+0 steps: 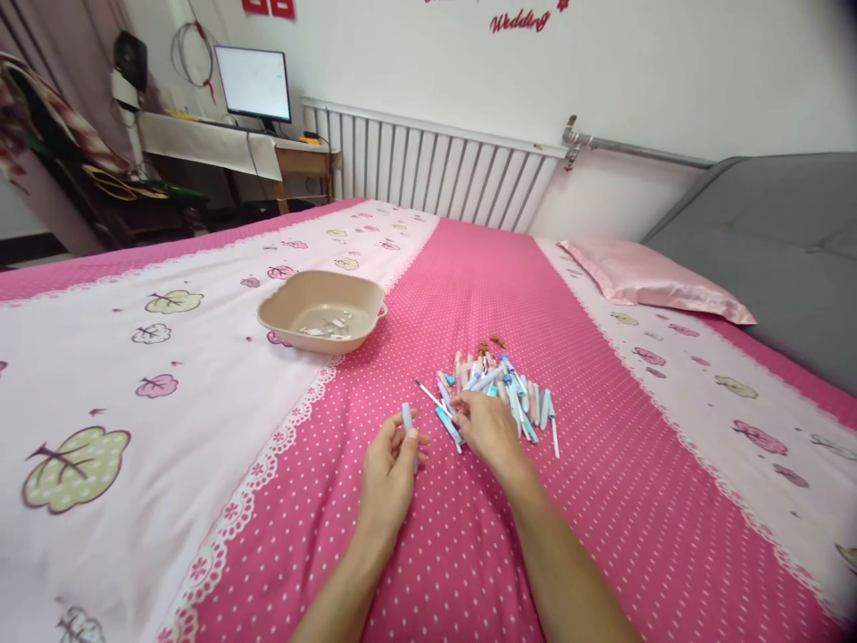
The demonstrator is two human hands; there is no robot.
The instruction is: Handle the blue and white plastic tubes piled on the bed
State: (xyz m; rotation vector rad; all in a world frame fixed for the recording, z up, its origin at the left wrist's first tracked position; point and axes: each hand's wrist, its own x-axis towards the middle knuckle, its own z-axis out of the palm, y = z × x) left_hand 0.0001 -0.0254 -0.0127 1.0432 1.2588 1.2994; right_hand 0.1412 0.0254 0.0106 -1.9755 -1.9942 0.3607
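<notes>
Between thumb and fingers, my left hand (392, 455) holds a pale lavender pen-like tube (407, 418) roughly upright over the bedspread. My right hand (487, 429) is at the near edge of a pile of pen-like tubes (536, 402), its fingers bent and drawn together; what they grip, if anything, is hidden. The pile mixes pink, pale blue, lavender and turquoise pieces. A thin white stick with a dark tip (428, 391) pokes out on the pile's left side. A turquoise tube (448, 427) lies between my two hands.
A beige basin (321, 344) with small white pieces in it stands left of the pile. The bed has a pink dotted cover (461, 277). A pink pillow (656, 277) and grey headboard (769, 214) are at right. Beyond the bed are a white radiator (428, 161) and a desk with a monitor (253, 82).
</notes>
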